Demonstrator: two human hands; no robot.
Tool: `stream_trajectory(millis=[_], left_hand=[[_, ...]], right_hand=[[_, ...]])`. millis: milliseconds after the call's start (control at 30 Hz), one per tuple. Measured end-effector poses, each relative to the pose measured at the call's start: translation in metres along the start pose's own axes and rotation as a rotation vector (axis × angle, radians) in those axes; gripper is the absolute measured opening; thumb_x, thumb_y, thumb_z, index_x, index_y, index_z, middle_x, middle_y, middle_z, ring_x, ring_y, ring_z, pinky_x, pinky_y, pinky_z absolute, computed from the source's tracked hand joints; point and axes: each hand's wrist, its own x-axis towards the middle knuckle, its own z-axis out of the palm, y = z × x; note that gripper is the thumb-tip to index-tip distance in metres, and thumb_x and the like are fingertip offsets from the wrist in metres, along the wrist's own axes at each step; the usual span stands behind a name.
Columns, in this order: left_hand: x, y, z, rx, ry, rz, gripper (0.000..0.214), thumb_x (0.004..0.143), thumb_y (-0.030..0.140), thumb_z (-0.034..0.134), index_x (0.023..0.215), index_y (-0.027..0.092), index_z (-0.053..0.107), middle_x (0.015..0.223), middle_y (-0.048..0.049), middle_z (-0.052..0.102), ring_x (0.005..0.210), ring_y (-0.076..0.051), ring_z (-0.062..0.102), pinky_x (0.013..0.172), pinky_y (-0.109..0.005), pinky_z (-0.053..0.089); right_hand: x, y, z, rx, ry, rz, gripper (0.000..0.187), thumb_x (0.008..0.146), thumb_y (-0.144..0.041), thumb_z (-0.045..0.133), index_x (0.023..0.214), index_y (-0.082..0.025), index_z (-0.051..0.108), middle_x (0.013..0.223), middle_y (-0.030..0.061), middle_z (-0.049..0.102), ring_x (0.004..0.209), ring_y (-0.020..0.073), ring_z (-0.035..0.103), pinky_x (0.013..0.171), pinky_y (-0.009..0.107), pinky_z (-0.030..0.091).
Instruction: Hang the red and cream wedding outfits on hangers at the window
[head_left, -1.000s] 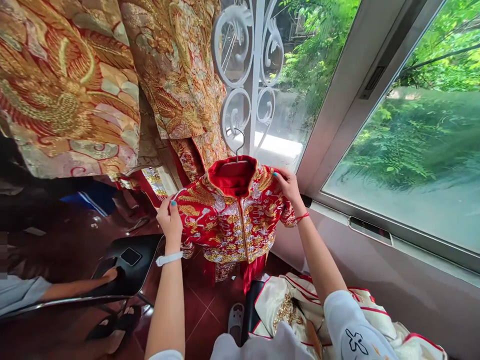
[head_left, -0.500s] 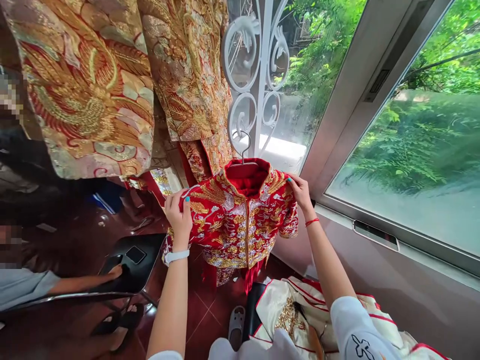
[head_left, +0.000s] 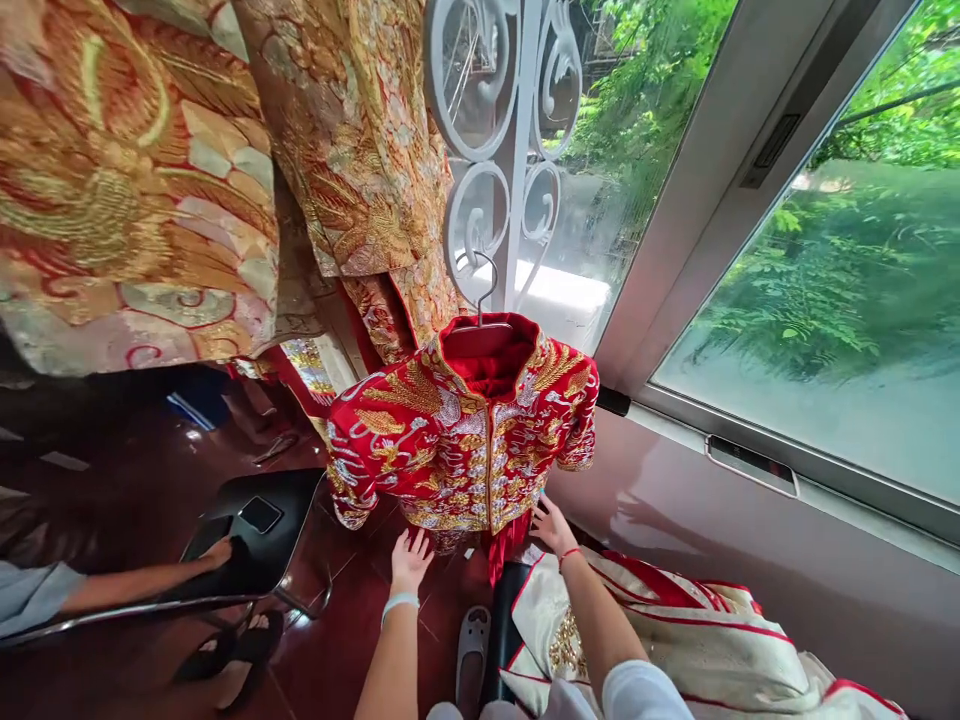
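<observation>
A red embroidered jacket (head_left: 450,430) with gold and silver stitching hangs upright from a metal hanger (head_left: 487,285) in front of the white scrolled ironwork. Its short sleeves hang free and its front is closed. Below the left part of the hem is my left hand (head_left: 411,562), palm turned up and fingers spread, fingertips close to the edge. At the right lower corner my right hand (head_left: 553,527) has its fingers apart, the thumb side by the hem. Whether either hand touches the cloth I cannot tell. Red fringe (head_left: 506,548) dangles between them.
Gold embroidered garments (head_left: 352,150) hang at the upper left. A white garment with red trim (head_left: 697,640) lies at lower right. Another person's arm (head_left: 142,580) rests on a black chair (head_left: 289,510) holding a phone (head_left: 260,514). The window frame (head_left: 645,330) stands right.
Both hands have left the jacket's shoulders and moved down to its lower hem. The sleeves now hang loose. My view has shifted slightly closer to the hanging clothes.
</observation>
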Motion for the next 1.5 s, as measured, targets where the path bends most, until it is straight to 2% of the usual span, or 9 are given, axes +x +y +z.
stream_trajectory(millis=[167,333,500,567,700,800,967,1167,1500], left_hand=[[0.021,-0.018,0.005,0.022,0.006,-0.017,0.007,0.089,0.023,0.053,0.093,0.025,0.058,0.12,-0.0084,0.067,0.133,-0.023,0.058,0.105,-0.045,0.05],[0.032,-0.025,0.005,0.098,0.139,0.04,0.014,0.085,0.024,0.062,0.081,0.023,0.049,0.109,-0.01,0.067,0.129,-0.032,0.06,0.092,-0.048,0.057],[0.021,-0.035,0.007,0.183,0.233,0.288,0.014,0.081,0.027,0.065,0.085,0.024,0.052,0.104,-0.0112,0.063,0.117,-0.036,0.064,0.093,-0.057,0.055],[0.009,-0.041,0.012,0.244,0.26,0.5,0.018,0.082,0.031,0.063,0.097,0.023,0.057,0.116,-0.0144,0.06,0.127,-0.037,0.057,0.106,-0.06,0.046],[-0.014,-0.032,0.037,0.669,0.099,1.351,0.034,0.084,0.034,0.065,0.114,0.017,0.063,0.134,-0.0209,0.054,0.137,-0.039,0.047,0.116,-0.063,0.035],[-0.022,-0.002,0.058,1.008,0.034,1.662,0.04,0.092,0.028,0.056,0.13,0.016,0.06,0.149,-0.0221,0.046,0.142,-0.039,0.043,0.116,-0.062,0.037],[-0.023,0.033,0.061,1.284,0.021,1.659,0.054,0.092,0.021,0.054,0.146,0.018,0.051,0.162,-0.0186,0.035,0.146,-0.037,0.04,0.117,-0.058,0.038],[-0.04,0.02,0.053,1.28,0.015,1.614,0.066,0.089,0.017,0.058,0.153,0.02,0.043,0.168,-0.0176,0.022,0.151,-0.038,0.032,0.119,-0.06,0.035],[-0.051,0.016,0.05,1.256,-0.031,1.554,0.089,0.08,0.012,0.067,0.159,0.026,0.029,0.172,-0.0154,0.004,0.155,-0.04,0.017,0.12,-0.062,0.031]], right_hand=[[0.026,0.032,0.019,-0.044,0.233,-0.015,0.039,0.069,-0.052,0.078,0.08,-0.02,0.056,0.073,0.0022,0.066,0.073,0.019,0.065,0.069,0.032,0.054],[0.035,0.037,0.013,-0.169,0.402,-0.113,0.046,0.06,-0.054,0.084,0.075,-0.02,0.057,0.059,0.001,0.061,0.068,0.0236,0.066,0.058,0.03,0.05],[0.013,0.041,0.013,-0.262,0.516,-0.302,0.056,0.077,-0.05,0.069,0.119,-0.014,0.06,0.113,0.0179,0.07,0.116,0.0341,0.064,0.089,0.042,0.055],[0.001,0.042,0.025,-0.345,0.527,-0.541,0.058,0.085,-0.04,0.057,0.137,-0.015,0.051,0.142,0.0201,0.055,0.138,0.0336,0.048,0.109,0.05,0.045],[-0.011,0.026,0.068,-0.793,0.268,-1.162,0.064,0.086,-0.023,0.051,0.15,-0.023,0.043,0.165,0.0115,0.03,0.156,0.0346,0.017,0.122,0.064,0.022],[-0.008,-0.001,0.091,-0.996,0.112,-1.227,0.071,0.086,-0.019,0.053,0.156,-0.023,0.037,0.17,0.009,0.019,0.158,0.0351,0.001,0.123,0.065,0.02],[-0.002,-0.03,0.084,-1.1,-0.032,-1.268,0.078,0.089,-0.021,0.052,0.161,-0.025,0.025,0.172,0.0074,0.01,0.158,0.0319,0.0,0.124,0.059,0.024],[-0.009,-0.024,0.066,-1.163,-0.075,-1.344,0.082,0.088,-0.017,0.05,0.163,-0.03,0.018,0.172,0.0049,0.0,0.158,0.0325,-0.003,0.122,0.06,0.027],[-0.018,-0.011,0.074,-1.179,-0.016,-1.329,0.088,0.086,-0.017,0.051,0.164,-0.032,0.01,0.172,0.0053,-0.006,0.157,0.0398,-0.005,0.119,0.068,0.027]])
